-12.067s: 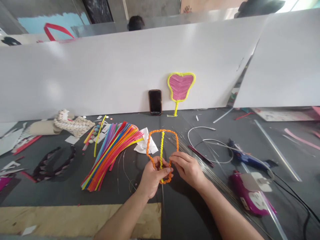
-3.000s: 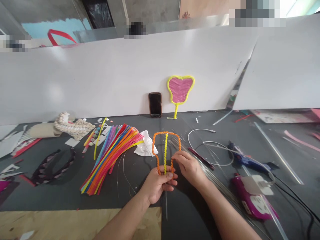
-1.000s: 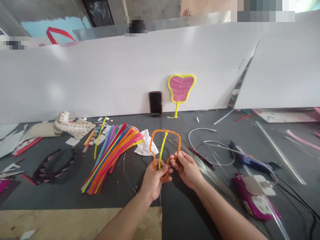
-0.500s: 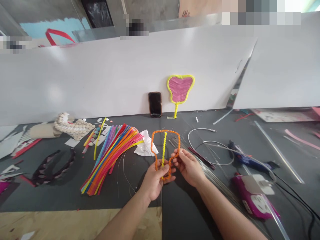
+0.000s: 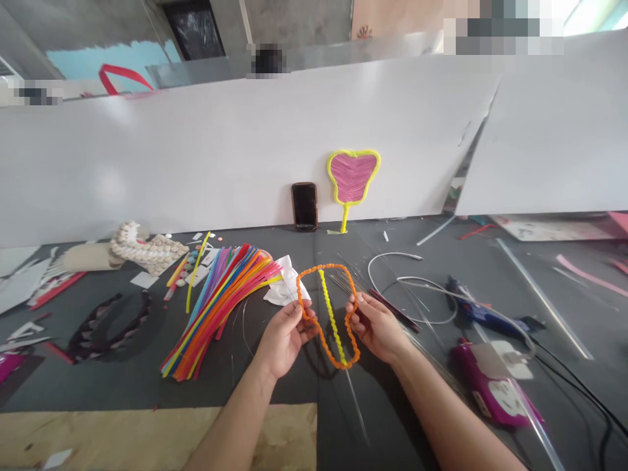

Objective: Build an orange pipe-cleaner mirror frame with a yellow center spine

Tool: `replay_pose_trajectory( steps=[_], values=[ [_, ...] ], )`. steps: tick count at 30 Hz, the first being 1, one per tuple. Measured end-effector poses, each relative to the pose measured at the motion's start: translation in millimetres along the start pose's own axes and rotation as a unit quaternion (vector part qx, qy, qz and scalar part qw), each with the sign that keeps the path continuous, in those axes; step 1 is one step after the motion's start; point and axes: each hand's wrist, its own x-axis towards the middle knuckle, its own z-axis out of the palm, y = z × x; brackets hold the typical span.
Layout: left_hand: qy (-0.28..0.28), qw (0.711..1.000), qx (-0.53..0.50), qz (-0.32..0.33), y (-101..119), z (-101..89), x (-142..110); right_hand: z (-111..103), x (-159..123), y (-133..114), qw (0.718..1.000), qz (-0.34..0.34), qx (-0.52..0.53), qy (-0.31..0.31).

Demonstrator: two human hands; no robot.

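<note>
Between my hands is an orange twisted pipe-cleaner loop [image 5: 358, 348], wide at the top and narrower toward the bottom. A yellow twisted strip [image 5: 333, 320] runs down its middle, and a thin clear or metal rod [image 5: 357, 407] sticks out below. My left hand [image 5: 282, 337] pinches the loop's left side with thumb and fingers. On the opposite side, my right hand [image 5: 377, 328] pinches the right edge. Beyond them, a finished-looking pink paddle shape with a yellow border [image 5: 354, 176] stands against the white board.
Left of my hands lies a bundle of coloured pipe cleaners [image 5: 220, 314], with a dark braided headband [image 5: 98, 327] farther left. A phone [image 5: 305, 206] leans on the white board [image 5: 210, 150]. At right are a blue glue gun [image 5: 490, 314], a magenta power strip [image 5: 490, 386] and thin wires.
My left hand has moved from the loop's lower end up to its left side. The loop's lower end now shows and has swung slightly right, with the rod visible beneath.
</note>
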Motion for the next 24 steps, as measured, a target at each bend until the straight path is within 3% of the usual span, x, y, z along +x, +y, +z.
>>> replay_pose_trajectory(
  steps=[8,14,16,20,22,24],
  values=[
    [-0.026,0.999,0.036,0.014,-1.1,-0.4,-1.4,4.1,-1.9,1.4,1.0,0.002,-0.001,0.015],
    [-0.007,0.995,0.081,0.057,2.4,1.5,-2.7,5.0,-2.8,1.3,0.998,0.008,-0.044,0.033],
    [-0.002,0.994,0.08,0.069,1.8,2.3,-2.1,5.8,-6.1,3.4,0.997,0.049,-0.057,-0.002],
    [0.017,0.994,0.069,0.088,-1.0,4.3,-1.4,11.7,-14.7,10.9,0.984,0.092,-0.077,-0.134],
    [0.017,0.993,0.072,0.089,-2.2,5.2,-1.7,15.0,-16.9,15.4,0.982,0.091,-0.075,-0.146],
    [0.016,0.992,0.091,0.086,-2.9,6.0,-2.4,17.0,-17.0,19.7,0.986,0.099,-0.069,-0.118]
  ],
)
